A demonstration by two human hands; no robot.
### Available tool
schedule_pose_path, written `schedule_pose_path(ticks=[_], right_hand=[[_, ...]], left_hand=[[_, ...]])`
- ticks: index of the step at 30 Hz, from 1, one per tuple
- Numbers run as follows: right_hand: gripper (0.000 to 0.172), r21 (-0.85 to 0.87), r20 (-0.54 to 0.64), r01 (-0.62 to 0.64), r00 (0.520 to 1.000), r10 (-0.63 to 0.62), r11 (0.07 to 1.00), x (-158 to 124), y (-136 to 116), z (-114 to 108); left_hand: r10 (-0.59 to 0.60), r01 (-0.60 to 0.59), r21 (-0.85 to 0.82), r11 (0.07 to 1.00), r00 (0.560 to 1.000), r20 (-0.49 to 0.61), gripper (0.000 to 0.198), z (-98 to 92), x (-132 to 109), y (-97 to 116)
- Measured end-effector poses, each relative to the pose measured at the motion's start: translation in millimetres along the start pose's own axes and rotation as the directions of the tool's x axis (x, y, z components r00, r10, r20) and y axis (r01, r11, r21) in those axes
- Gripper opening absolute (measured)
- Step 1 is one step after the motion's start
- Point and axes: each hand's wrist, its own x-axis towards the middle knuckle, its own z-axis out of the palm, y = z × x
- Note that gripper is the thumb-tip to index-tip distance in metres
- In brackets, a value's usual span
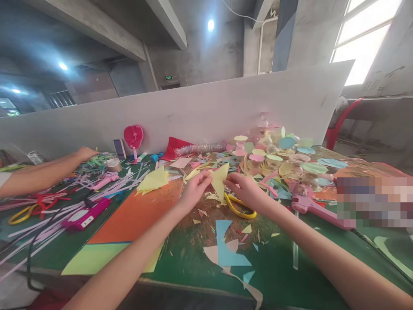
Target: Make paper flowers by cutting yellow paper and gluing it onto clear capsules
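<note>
A pointed piece of yellow paper [219,181] stands upright between my hands at the middle of the table. My left hand [193,191] pinches its left edge with the fingertips, and my right hand [243,189] grips its lower right side. Just below my right hand lie yellow-handled scissors [240,207], not held by either hand. Yellow scraps [154,180] lie to the left, on a large orange sheet [135,217]. Small paper offcuts and blue paper pieces [226,245] are scattered on the worn green tabletop [277,258] nearer me.
A co-worker's arm [51,170] reaches in from the left over a pile of pink paper strips [106,185]. A heap of pastel paper discs [274,159] rises at back right, beside a pink glue gun [311,209]. A white partition [209,103] stands along the far edge.
</note>
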Motion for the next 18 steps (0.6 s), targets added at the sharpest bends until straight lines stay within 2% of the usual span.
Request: schedule_pose_path(ticks=[2,5,8,11,14,18], right_hand=[[0.019,-0.051,-0.057,0.037,0.998,-0.040,0.998,-0.7,0.8,1.4],[0.033,-0.165,-0.102,0.145,0.981,-0.163,0.976,-2.6,-0.2,2.8],[0.040,-0.326,-0.135,0.266,0.936,-0.324,0.907,-4.1,-0.4,2.6],[0.032,-0.401,-0.108,0.346,0.902,-0.419,0.848,-3.8,2.9,1.7],[0.022,-0.366,-0.077,0.387,0.894,-0.442,0.846,-2.3,7.7,1.1],[0.021,-0.202,-0.096,0.366,0.916,-0.391,0.908,-0.3,9.5,1.2]], left_hand=[[-0.022,0.022,-0.062,0.998,1.000,-0.013,0.025,0.7,-0.1,1.0],[-0.060,0.055,-0.151,0.987,0.998,-0.028,0.027,1.9,-1.6,4.3],[-0.092,0.084,-0.228,0.970,0.995,-0.027,0.026,2.9,-3.7,8.3],[-0.118,0.109,-0.268,0.957,0.993,-0.014,0.025,3.8,-5.4,11.4],[-0.137,0.133,-0.277,0.952,0.991,0.006,0.023,5.1,-6.5,12.6],[-0.127,0.112,-0.272,0.956,0.991,-0.039,0.024,7.1,-6.6,12.3]])
